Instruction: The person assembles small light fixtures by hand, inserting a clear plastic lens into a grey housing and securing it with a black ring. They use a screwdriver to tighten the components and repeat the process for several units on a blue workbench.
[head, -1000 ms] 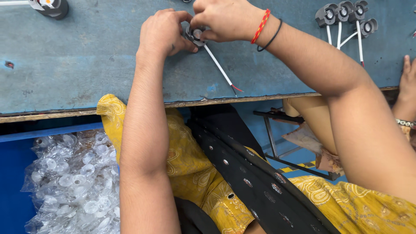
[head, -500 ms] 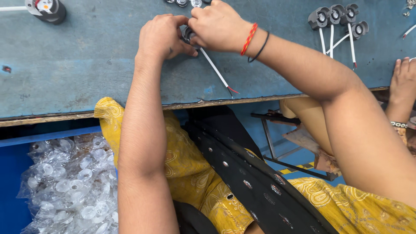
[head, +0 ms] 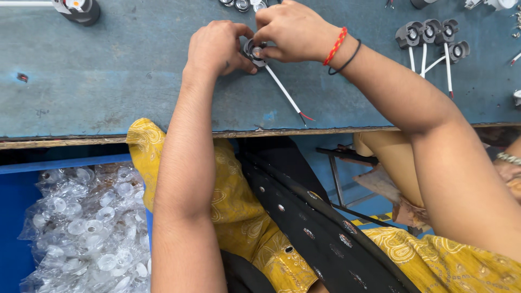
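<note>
Part: small dark round holder (head: 253,51) with a white wire lead (head: 283,92), pinched between both sets of fingers, resting on the blue bench (head: 119,81).
Left hand: left hand (head: 217,48) curled over the holder from one side; fingers (head: 245,65) closed on its rim, thumb underneath.
Right hand: right hand (head: 293,30) closed on the holder from the far side, fingers (head: 266,54) bent tight at its top; red thread band (head: 335,46) and black band (head: 347,58) at the wrist.
Axis: lead was the long axis; ran from the fingers toward the near bench edge, slanting to the right-hand side, stripped red tip (head: 305,116) farthest from the fingers. Holder's open face was mostly hidden by the fingers; its direction could not be read.
Handling note: judged best to keep the holder steady with the left fingers and press squarely with the right, lead left slack so it was not kinked at its root.
Beyond the right fingers: group of finished holders with white leads (head: 431,35), well apart.
Beyond the left fingers: dark round fixture (head: 81,8) at the bench's far corner.
Below bench edge: bag of clear plastic caps (head: 81,228) in a blue bin (head: 16,217); yellow patterned cloth (head: 244,228) on the lap.
</note>
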